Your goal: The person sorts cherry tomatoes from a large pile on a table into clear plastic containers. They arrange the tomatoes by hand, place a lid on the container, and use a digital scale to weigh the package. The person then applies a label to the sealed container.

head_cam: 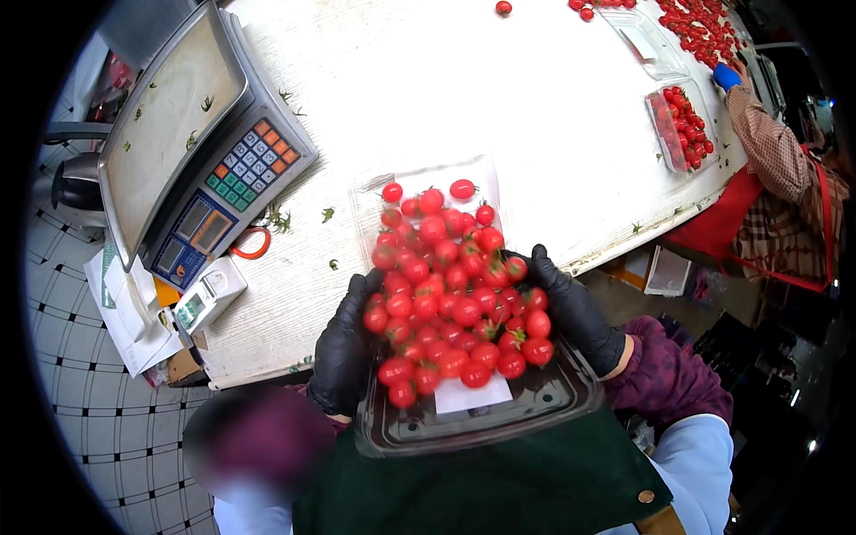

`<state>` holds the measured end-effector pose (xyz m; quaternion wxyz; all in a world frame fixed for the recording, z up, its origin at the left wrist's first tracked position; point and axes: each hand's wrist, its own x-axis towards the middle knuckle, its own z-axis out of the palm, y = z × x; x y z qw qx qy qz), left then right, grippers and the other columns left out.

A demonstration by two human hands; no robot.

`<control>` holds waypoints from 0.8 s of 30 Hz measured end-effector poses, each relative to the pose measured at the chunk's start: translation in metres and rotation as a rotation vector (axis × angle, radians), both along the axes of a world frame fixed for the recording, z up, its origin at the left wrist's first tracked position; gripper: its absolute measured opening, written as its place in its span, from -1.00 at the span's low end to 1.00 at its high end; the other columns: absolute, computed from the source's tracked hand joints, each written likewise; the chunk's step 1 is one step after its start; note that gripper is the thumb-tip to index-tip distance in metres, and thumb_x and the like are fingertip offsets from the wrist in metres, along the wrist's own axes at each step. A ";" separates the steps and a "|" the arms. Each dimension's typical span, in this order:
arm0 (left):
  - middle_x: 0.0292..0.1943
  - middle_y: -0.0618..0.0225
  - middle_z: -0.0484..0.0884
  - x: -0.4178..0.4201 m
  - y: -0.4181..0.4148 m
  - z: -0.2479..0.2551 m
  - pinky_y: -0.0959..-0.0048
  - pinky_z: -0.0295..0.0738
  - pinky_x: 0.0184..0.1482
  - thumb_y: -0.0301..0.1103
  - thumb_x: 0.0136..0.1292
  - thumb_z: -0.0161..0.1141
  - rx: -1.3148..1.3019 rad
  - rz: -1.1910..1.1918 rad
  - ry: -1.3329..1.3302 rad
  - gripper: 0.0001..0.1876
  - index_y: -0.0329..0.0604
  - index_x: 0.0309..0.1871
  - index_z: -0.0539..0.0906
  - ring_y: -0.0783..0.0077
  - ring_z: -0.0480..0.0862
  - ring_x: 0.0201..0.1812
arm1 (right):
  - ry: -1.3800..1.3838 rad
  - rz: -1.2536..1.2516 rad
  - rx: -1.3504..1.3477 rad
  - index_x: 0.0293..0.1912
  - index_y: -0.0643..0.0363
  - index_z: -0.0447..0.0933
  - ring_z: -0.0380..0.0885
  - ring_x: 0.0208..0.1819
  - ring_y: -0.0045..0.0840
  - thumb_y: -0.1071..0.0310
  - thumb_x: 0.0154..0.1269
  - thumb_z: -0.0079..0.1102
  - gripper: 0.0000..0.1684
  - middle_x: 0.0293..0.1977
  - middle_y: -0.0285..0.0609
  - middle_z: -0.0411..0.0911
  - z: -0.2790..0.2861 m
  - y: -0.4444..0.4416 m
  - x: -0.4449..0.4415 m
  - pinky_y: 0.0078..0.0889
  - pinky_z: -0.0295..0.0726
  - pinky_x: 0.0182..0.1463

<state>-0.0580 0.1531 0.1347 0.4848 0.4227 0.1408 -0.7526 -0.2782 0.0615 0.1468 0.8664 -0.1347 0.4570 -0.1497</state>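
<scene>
Heaped cherry tomatoes (448, 294), some with green stems, fill the middle of the view. They are in an open clear plastic clamshell (575, 401), whose near part overhangs the table edge in front of the green apron. A white label (473, 393) shows on that near part. My left hand (344, 348), in a black glove, grips the clamshell's left side. Its right side is held by my black-gloved right hand (575, 314). Tomatoes cover parts of both hands' fingers. Beyond the heap, clear plastic (491, 175) lies over the table.
A price scale (221, 194) with a keypad stands left on the white table (535, 107). Near it are orange-handled scissors (253, 243) and a small white device (210, 294). At right, a co-worker's sleeve (769, 140) is near a filled clamshell (681, 127) and loose tomatoes (702, 30).
</scene>
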 end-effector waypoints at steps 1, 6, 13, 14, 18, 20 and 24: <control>0.26 0.22 0.26 0.000 0.004 -0.005 0.28 0.25 0.25 -0.02 0.39 -0.18 0.036 0.002 -0.058 -0.45 -0.20 0.30 0.19 0.29 0.31 0.24 | 0.054 0.030 0.000 0.26 0.25 0.15 0.36 0.15 -0.39 -0.12 0.38 -0.25 -0.30 0.15 -0.06 0.31 0.003 0.000 0.001 -0.33 0.35 0.22; 0.23 0.27 0.28 0.002 -0.004 0.004 0.39 0.31 0.19 -0.04 0.41 -0.20 0.004 -0.134 -0.113 -0.47 -0.16 0.32 0.17 0.39 0.35 0.20 | 0.053 0.010 -0.002 0.22 0.28 0.20 0.40 0.09 -0.47 -0.09 0.38 -0.21 -0.32 0.08 -0.12 0.39 -0.006 0.003 0.000 -0.40 0.38 0.18; 0.27 0.29 0.24 0.008 -0.012 0.016 0.37 0.23 0.24 -0.06 0.43 -0.26 -0.112 -0.293 -0.230 -0.48 -0.11 0.35 0.12 0.40 0.30 0.25 | 0.055 0.229 -0.141 0.24 0.27 0.18 0.34 0.16 -0.50 0.03 0.43 -0.28 -0.41 0.17 -0.12 0.29 0.004 -0.006 -0.004 -0.41 0.28 0.26; 0.28 0.29 0.23 0.010 -0.017 0.016 0.38 0.24 0.23 -0.06 0.43 -0.27 -0.122 -0.301 -0.252 -0.48 -0.10 0.35 0.12 0.39 0.30 0.24 | 0.074 0.226 -0.205 0.24 0.26 0.18 0.34 0.16 -0.49 0.02 0.43 -0.28 -0.41 0.17 -0.12 0.30 0.000 -0.002 -0.002 -0.41 0.28 0.25; 0.29 0.27 0.19 0.013 -0.021 0.029 0.40 0.29 0.17 -0.07 0.43 -0.27 -0.057 -0.428 -0.311 -0.47 -0.12 0.36 0.07 0.37 0.31 0.22 | 0.015 0.216 -0.028 0.28 0.29 0.09 0.22 0.23 -0.52 0.05 0.44 -0.30 -0.39 0.22 -0.13 0.22 0.014 -0.008 0.002 -0.43 0.17 0.31; 0.30 0.26 0.18 0.019 -0.015 0.026 0.41 0.28 0.17 -0.08 0.42 -0.24 -0.209 -0.569 -0.499 -0.45 -0.14 0.37 0.04 0.38 0.31 0.23 | -0.021 0.192 -0.115 0.30 0.29 0.08 0.18 0.25 -0.54 0.06 0.45 -0.31 -0.39 0.23 -0.14 0.21 0.031 -0.011 0.006 -0.46 0.12 0.33; 0.31 0.24 0.16 0.018 -0.011 0.017 0.43 0.27 0.20 -0.13 0.41 -0.18 -0.148 -0.398 -0.306 -0.42 -0.18 0.39 0.00 0.40 0.24 0.27 | 0.022 0.277 -0.179 0.30 0.26 0.10 0.18 0.25 -0.56 0.11 0.45 -0.27 -0.42 0.23 -0.15 0.22 0.001 -0.004 0.004 -0.48 0.14 0.31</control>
